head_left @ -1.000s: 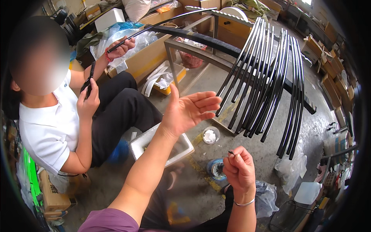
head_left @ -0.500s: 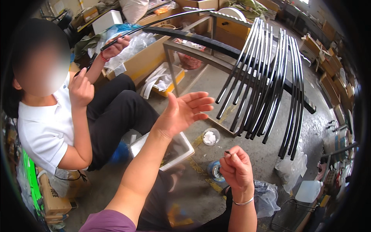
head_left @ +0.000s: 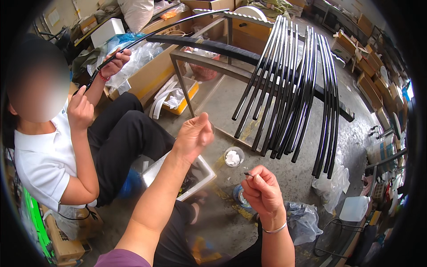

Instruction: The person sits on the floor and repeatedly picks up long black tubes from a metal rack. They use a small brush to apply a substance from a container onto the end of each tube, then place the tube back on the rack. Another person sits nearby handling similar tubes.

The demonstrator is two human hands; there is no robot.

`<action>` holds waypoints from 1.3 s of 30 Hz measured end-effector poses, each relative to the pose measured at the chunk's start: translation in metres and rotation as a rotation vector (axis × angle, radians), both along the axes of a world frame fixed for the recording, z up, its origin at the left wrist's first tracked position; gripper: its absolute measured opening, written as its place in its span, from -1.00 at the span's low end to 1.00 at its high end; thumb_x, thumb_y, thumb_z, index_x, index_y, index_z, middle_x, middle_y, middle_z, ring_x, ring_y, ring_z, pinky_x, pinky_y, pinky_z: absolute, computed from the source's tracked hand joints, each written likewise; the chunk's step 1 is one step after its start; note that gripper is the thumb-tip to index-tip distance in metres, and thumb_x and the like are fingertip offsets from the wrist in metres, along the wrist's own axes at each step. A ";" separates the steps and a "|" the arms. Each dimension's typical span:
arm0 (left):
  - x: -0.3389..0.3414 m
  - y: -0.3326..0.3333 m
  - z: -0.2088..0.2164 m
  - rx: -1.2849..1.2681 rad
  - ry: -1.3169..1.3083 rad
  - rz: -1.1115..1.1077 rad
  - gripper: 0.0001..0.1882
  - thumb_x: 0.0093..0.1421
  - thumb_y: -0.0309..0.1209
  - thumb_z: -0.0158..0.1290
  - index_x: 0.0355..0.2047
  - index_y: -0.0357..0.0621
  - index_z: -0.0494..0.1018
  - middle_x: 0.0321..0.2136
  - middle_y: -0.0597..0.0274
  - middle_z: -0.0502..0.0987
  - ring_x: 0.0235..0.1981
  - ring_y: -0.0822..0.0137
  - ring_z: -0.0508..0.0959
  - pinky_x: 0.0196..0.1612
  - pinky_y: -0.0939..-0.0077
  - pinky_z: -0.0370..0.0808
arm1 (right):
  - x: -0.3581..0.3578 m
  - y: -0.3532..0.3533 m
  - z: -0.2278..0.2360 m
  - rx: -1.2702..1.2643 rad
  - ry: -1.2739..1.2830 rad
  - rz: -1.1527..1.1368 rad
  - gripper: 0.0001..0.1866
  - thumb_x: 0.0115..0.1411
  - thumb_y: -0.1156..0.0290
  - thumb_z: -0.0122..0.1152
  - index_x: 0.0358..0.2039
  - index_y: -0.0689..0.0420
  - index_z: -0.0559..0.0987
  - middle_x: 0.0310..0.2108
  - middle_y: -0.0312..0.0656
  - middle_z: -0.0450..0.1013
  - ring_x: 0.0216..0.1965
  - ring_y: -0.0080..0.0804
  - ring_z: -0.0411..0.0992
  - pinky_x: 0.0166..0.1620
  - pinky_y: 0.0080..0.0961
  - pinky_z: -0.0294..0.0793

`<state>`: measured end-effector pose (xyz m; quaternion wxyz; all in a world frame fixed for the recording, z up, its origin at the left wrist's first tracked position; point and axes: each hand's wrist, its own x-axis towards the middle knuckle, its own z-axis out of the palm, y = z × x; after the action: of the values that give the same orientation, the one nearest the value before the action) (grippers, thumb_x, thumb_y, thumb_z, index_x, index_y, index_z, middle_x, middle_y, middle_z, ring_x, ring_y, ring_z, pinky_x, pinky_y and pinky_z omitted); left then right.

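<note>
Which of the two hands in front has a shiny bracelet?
The right hand: a silver bracelet circles its wrist. The left hand has a bare wrist.

Left hand point(head_left: 194, 138) motion-blurred, any grip unclear; dark bit point(head_left: 247, 174) in right hand point(head_left: 264, 190) too small to identify; white foam box point(head_left: 205, 177) part-hidden by left forearm point(head_left: 153, 200); purple sleeve point(head_left: 121, 259) cut off by lower edge

The right hand point(head_left: 266, 191) has free passage in front of the black rods point(head_left: 291, 118); beneath them a thick dark bar point(head_left: 195, 42) crosses. Left of the rods, a metal frame point(head_left: 189, 55) blocks the way.
</note>
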<state>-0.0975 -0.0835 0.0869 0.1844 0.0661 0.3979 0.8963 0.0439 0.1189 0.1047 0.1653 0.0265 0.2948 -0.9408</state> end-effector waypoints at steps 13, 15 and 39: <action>0.001 0.014 0.018 0.116 0.116 -0.196 0.19 -0.18 0.43 -0.03 0.21 -0.34 0.07 0.19 0.00 0.21 0.12 0.25 0.35 0.08 0.39 0.37 | 0.005 0.009 -0.006 -0.022 0.066 -0.037 -0.86 0.24 0.36 0.08 -0.36 0.15 0.42 -0.60 -0.40 0.19 -0.65 -0.69 0.02 -0.66 -0.77 -0.02; 0.001 0.012 0.020 0.123 0.158 -0.212 0.23 -0.23 0.44 -0.03 0.20 -0.37 0.07 0.17 -0.01 0.23 0.12 0.24 0.35 0.09 0.37 0.36 | 0.007 0.010 -0.001 -0.013 0.026 -0.041 -0.89 0.21 0.38 0.13 -0.32 0.14 0.47 -0.65 -0.47 0.11 -0.64 -0.66 0.00 -0.60 -0.72 -0.05; -0.036 -0.071 -0.040 -0.573 -0.159 0.008 -0.58 0.21 -0.03 0.00 -0.41 -0.20 0.50 -0.61 0.32 0.52 -0.55 0.53 0.44 -0.45 0.67 0.36 | 0.016 0.018 -0.006 0.068 0.047 -0.068 -0.86 0.21 0.36 0.13 -0.33 0.15 0.43 -0.66 -0.44 0.13 -0.66 -0.70 0.02 -0.63 -0.74 -0.05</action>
<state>-0.1331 -0.1548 0.0469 0.2226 -0.0609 0.6193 0.7505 0.0595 0.1368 0.0987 0.1251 0.0202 0.3296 -0.9356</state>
